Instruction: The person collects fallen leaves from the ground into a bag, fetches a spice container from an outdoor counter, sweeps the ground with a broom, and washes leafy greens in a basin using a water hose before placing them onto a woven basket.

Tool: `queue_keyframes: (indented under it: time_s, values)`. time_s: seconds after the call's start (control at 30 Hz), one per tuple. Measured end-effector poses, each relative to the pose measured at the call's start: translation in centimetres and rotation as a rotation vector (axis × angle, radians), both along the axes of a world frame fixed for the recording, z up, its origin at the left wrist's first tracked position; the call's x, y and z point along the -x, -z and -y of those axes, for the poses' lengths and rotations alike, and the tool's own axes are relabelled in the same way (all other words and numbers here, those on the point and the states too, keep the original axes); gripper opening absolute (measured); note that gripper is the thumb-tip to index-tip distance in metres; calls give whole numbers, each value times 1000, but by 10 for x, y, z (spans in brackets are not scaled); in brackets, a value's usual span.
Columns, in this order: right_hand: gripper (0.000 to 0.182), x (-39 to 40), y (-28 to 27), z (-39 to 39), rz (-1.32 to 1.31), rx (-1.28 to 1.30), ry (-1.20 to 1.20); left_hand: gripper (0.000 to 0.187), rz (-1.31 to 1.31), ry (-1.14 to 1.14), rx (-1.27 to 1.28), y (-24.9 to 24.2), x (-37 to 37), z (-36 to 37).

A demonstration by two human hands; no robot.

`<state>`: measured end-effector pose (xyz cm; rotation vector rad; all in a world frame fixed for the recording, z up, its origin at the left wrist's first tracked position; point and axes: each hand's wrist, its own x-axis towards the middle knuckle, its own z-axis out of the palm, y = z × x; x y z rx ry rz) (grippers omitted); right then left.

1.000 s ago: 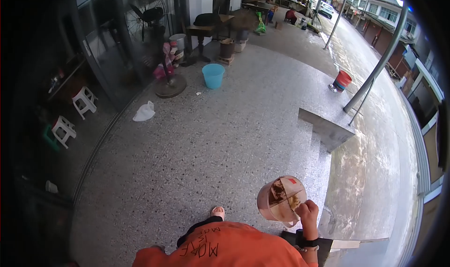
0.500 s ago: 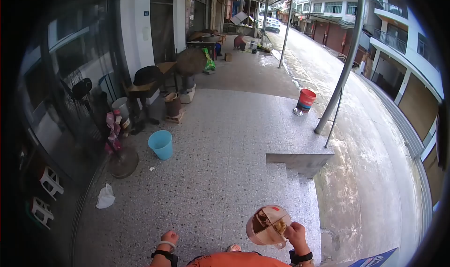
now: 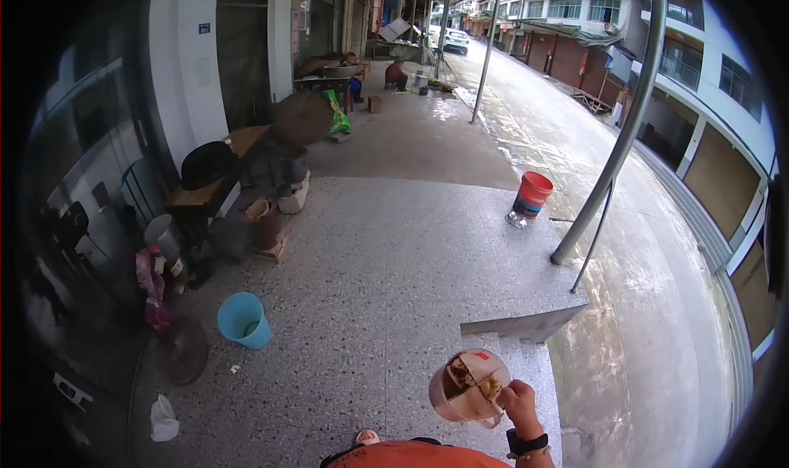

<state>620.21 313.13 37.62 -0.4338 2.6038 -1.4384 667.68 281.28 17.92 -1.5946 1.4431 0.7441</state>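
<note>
My right hand (image 3: 518, 404) is closed on the handle side of a round, pinkish clear plastic container (image 3: 448, 402). Dividers split its inside into compartments; dark brown stuff lies in one and yellowish stuff in another, though I cannot make out what they are. The container is held tilted in front of my orange top, above the speckled floor. My left hand is out of view. Below, a foot in a sandal (image 3: 367, 438) shows at the edge of my top.
A light blue bucket (image 3: 244, 320) and a white bag (image 3: 163, 419) are on the floor at left. Ahead right, a red bucket (image 3: 533, 194) stands near a metal post (image 3: 612, 147). Steps (image 3: 522, 349) drop toward the street. Farther off, a person (image 3: 396, 76) sits low.
My left hand has dropped out of view. The blue and red buckets appear nearer and lower, and a sandalled foot shows farther left. My right hand keeps its hold on the container.
</note>
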Motion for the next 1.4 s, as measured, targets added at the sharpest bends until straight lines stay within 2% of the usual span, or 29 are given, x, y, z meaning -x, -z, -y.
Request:
queue_keyframes:
  time_s: [0.13, 0.17, 0.2, 0.23, 0.27, 0.3, 0.33, 0.4, 0.43, 0.5, 0.53, 0.57, 0.67, 0.73, 0.87, 0.93, 1.0, 1.03, 1.07, 1.1, 1.13, 1.17, 1.23, 1.33, 1.4]
  values:
    - [18, 63, -14, 35, 39, 63, 116, 31, -123, -5, 302, -86, 209, 126]
    - [18, 89, 5, 37, -7, 20, 130, 25, -297, -89, 443, -84, 260, 158]
    - [18, 110, 12, 46, -2, 3, 144, 23, -442, -101, 456, -90, 316, 188]
    - [17, 134, 16, 55, 1, -18, 156, 22, -684, -75, 575, -85, 365, 206]
    - [18, 159, 30, 65, 12, -7, 163, 21, -779, 58, 673, -104, 414, 211]
    - [18, 183, 33, 80, 28, 2, 169, 21, -920, 128, 630, -108, 445, 215]
    - [18, 208, 27, 95, -51, -110, 140, 21, -1071, 193, 600, -115, 482, 225]
    - [19, 261, 27, 128, 9, -106, 111, 21, -1008, 153, 515, -107, 519, 230]
    - [19, 290, 22, 148, 36, -108, 94, 23, -881, 170, 449, -88, 522, 237]
    - [20, 341, -2, 194, 6, -124, 48, 27, -708, 172, 327, -51, 513, 243]
    - [20, 367, -10, 216, -61, -148, 7, 29, -533, 164, 263, -42, 508, 244]
    - [19, 391, -16, 235, -127, -174, -33, 27, -445, 274, 178, -47, 497, 242]
    - [18, 468, -12, 297, -88, -74, -86, 27, -314, 273, 13, -32, 497, 254]
    - [18, 505, -19, 339, -44, -6, -73, 28, -212, 203, -51, -8, 508, 280]
    - [17, 590, 2, 400, 42, -7, -18, 30, -39, 129, -110, 15, 558, 369]
    - [15, 634, 13, 422, 1, -8, 10, 32, 28, 280, -110, 23, 611, 438]
    - [13, 660, 10, 441, 14, 7, 49, 33, 112, 687, -95, 21, 689, 519]
    - [13, 674, 3, 454, 51, 26, 60, 34, 116, 820, -22, 12, 745, 560]
    - [13, 692, 10, 459, 61, 23, 61, 35, 55, 764, 132, -1, 806, 595]
    - [13, 707, 16, 469, 67, 29, 79, 30, -315, 58, 440, -32, 872, 612]
    - [14, 726, 21, 479, 62, -16, 101, 28, -521, 155, 591, -41, 930, 632]
    - [16, 752, 25, 489, 48, -61, 116, 25, -722, -15, 578, -54, 989, 648]
    - [18, 804, 30, 512, 30, -104, 128, 24, -1019, 100, 566, -115, 1083, 644]
    - [19, 881, 15, 565, 30, -115, 74, 24, -1073, 231, 529, -115, 1158, 654]
    - [17, 939, 10, 599, 43, -84, 42, 30, -834, 289, 405, -100, 1170, 663]
